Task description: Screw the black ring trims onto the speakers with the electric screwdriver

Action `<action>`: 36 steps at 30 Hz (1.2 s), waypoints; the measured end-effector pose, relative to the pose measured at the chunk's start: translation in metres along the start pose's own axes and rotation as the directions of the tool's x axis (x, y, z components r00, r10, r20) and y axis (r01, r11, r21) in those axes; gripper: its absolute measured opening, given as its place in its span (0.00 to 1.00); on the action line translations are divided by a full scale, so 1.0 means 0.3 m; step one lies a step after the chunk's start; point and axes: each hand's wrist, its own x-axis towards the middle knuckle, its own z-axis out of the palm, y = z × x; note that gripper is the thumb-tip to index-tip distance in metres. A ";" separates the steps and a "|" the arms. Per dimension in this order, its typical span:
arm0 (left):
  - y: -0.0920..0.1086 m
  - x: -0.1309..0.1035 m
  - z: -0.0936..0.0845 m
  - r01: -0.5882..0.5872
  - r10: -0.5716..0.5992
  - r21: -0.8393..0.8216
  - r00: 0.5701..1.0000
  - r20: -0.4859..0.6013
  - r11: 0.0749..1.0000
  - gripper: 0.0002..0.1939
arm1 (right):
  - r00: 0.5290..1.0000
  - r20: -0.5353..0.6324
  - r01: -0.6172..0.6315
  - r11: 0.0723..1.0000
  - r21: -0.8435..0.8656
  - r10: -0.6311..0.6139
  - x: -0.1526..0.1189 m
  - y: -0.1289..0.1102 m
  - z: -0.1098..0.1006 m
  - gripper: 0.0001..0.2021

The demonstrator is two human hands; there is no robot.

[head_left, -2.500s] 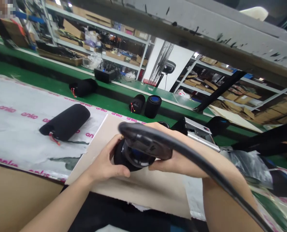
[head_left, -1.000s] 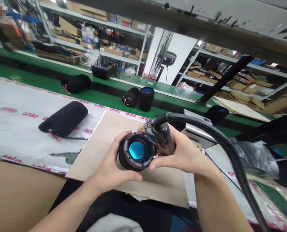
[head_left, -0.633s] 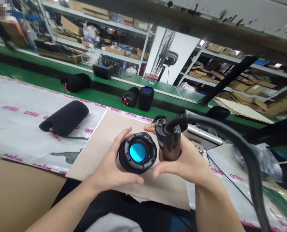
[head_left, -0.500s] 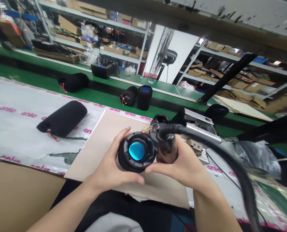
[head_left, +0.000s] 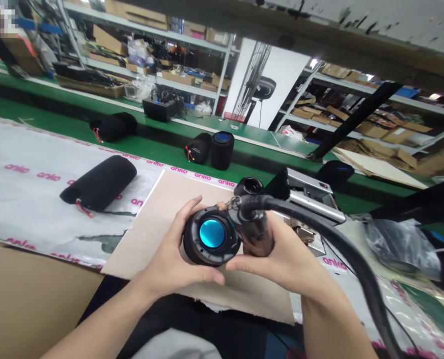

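Upright between my hands stands a black cylindrical speaker (head_left: 197,252), its round end facing up with a shiny blue disc (head_left: 212,233) in the middle. My left hand (head_left: 173,259) curls round its left side, thumb along the near edge. On the right, my right hand (head_left: 282,254) is closed round a dark electric screwdriver (head_left: 255,232) with a thick black cable (head_left: 319,214). That thumb reaches to the speaker's near right rim. The right fingers and the driver's tip are hidden. Beneath lies a cardboard sheet (head_left: 143,244).
A black cloth-covered cylinder (head_left: 100,184) with red wires lies to the left. Further back are more black cylinders (head_left: 222,152) on the green bench (head_left: 158,142). A metal fixture (head_left: 314,199) and a clear plastic bag (head_left: 401,244) are at right. Loaded shelves (head_left: 184,40) stand behind.
The top of the screwdriver has tilted slightly to the left and down. My hands and the speaker keep nearly the same place, and the view has shifted a little.
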 end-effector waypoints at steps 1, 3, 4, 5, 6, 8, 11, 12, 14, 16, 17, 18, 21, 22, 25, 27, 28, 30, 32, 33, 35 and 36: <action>0.001 0.000 0.001 0.000 0.000 -0.001 1.000 -0.003 1.000 0.64 | 0.999 0.023 -0.027 1.000 0.010 0.026 0.003 0.003 0.000 0.39; 0.005 0.002 0.002 0.004 -0.004 0.001 1.000 -0.006 1.000 0.63 | 0.997 0.047 -0.057 0.998 0.041 0.055 0.007 0.003 0.000 0.39; 0.007 0.003 0.002 0.007 -0.007 0.002 1.000 -0.005 1.000 0.63 | 0.998 0.037 -0.058 0.997 0.047 0.056 0.008 0.001 0.001 0.40; 0.010 0.004 0.002 0.011 -0.011 0.005 1.000 -0.004 1.000 0.63 | 0.998 0.021 -0.057 0.997 0.052 0.055 0.009 -0.001 0.003 0.41; 0.012 0.005 0.002 0.016 -0.016 0.006 1.000 -0.001 1.000 0.63 | 0.999 0.010 -0.054 0.997 0.051 0.054 0.009 -0.003 0.004 0.41; 0.017 0.008 0.004 0.022 -0.022 0.003 1.000 0.004 1.000 0.63 | 0.999 0.013 -0.038 0.999 0.036 0.037 0.011 -0.008 0.003 0.40; 0.020 0.011 0.007 0.035 -0.035 0.001 0.999 0.009 0.999 0.64 | 0.995 0.095 -0.001 1.000 -0.011 0.002 0.023 -0.019 -0.013 0.39; 0.019 0.011 0.008 0.041 -0.041 0.001 0.999 0.011 0.999 0.64 | 0.992 0.125 0.013 1.000 -0.027 -0.010 0.030 -0.023 -0.022 0.39; 0.015 0.010 0.008 0.052 -0.052 -0.010 0.998 0.022 0.999 0.64 | 0.982 0.185 0.037 0.998 -0.052 -0.026 0.048 -0.029 -0.040 0.41; 0.008 0.008 0.006 0.051 -0.050 -0.027 0.998 0.030 0.998 0.63 | 0.972 0.233 0.057 0.997 -0.056 -0.043 0.066 -0.030 -0.056 0.42; 0.003 0.008 0.005 0.047 -0.046 -0.029 0.998 0.032 0.998 0.63 | 0.967 0.249 0.064 0.997 -0.052 -0.049 0.074 -0.028 -0.062 0.42; -0.001 0.007 0.003 0.044 -0.043 -0.025 0.999 0.032 0.999 0.62 | 0.965 0.256 0.072 0.996 -0.048 -0.058 0.079 -0.025 -0.066 0.42; -0.008 0.011 0.002 0.040 -0.040 0.000 0.998 0.039 0.999 0.63 | 0.968 0.237 0.099 0.993 -0.059 -0.082 0.081 -0.020 -0.067 0.43; -0.008 0.013 0.003 0.040 -0.040 0.008 0.998 0.042 0.999 0.63 | 0.971 0.226 0.090 0.994 -0.066 -0.073 0.077 -0.022 -0.064 0.42; -0.002 0.020 0.006 0.041 -0.042 0.041 0.999 0.023 0.998 0.59 | 0.989 0.146 0.012 1.000 -0.001 -0.012 0.056 -0.036 -0.044 0.42; 0.006 0.023 0.009 0.044 -0.044 0.060 0.999 -0.001 0.997 0.59 | 0.997 0.069 0.017 0.995 0.102 -0.024 0.041 -0.043 -0.026 0.41; 0.010 0.024 0.010 0.047 -0.047 0.061 0.999 -0.009 0.997 0.60 | 0.999 0.026 0.042 0.990 0.133 -0.045 0.034 -0.045 -0.016 0.40; 0.015 0.026 0.014 0.056 -0.056 0.038 0.998 -0.013 0.998 0.61 | 0.997 -0.017 0.073 0.988 0.135 -0.072 0.022 -0.040 0.002 0.40; 0.016 0.026 0.017 0.069 -0.069 0.000 0.998 -0.004 0.998 0.62 | 0.999 -0.021 0.048 0.994 0.097 -0.046 0.013 -0.032 0.016 0.41; 0.016 0.025 0.018 0.073 -0.073 -0.020 0.997 0.004 0.997 0.62 | 0.999 -0.028 0.028 0.997 0.077 -0.026 0.010 -0.030 0.020 0.42; 0.014 0.024 0.020 0.080 -0.080 -0.044 0.997 0.017 0.996 0.63 | 0.998 -0.061 -0.005 0.999 0.039 0.007 0.008 -0.030 0.023 0.43; 0.013 0.022 0.021 0.086 -0.085 -0.049 0.996 0.018 0.995 0.63 | 0.997 -0.079 -0.010 1.000 0.023 0.011 0.008 -0.034 0.023 0.43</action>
